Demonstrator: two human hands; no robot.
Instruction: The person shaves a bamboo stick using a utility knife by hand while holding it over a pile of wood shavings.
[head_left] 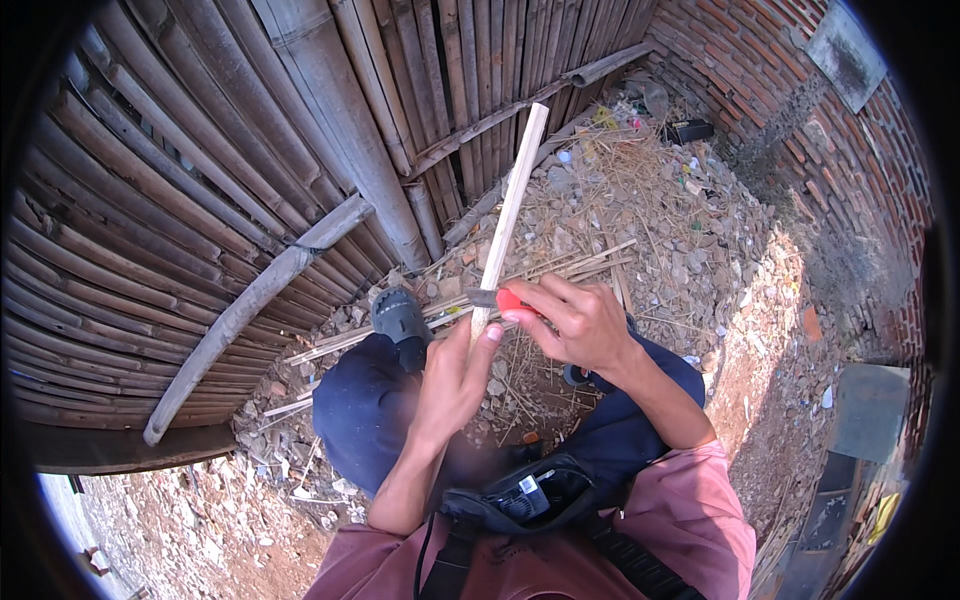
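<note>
My left hand (450, 375) is closed around the lower part of a pale wooden stick (512, 205), which slants up and away toward the bamboo wall. In my right hand (583, 322) is a knife with a red handle (509, 300), pinched between thumb and fingers. Its short dark blade (482, 298) lies across the stick just above my left thumb. Most of the handle is hidden by my fingers. Behind my hands, several long thin strips of split wood (580, 268) lie on the ground.
A bamboo wall (360, 130) with a curved pole (255, 290) rises on the left, a brick wall (870, 160) on the right. Rubble and dry straw (640, 170) cover the ground. My shoe (398, 315) is beside the bamboo; an open black bag (520, 495) rests at my waist.
</note>
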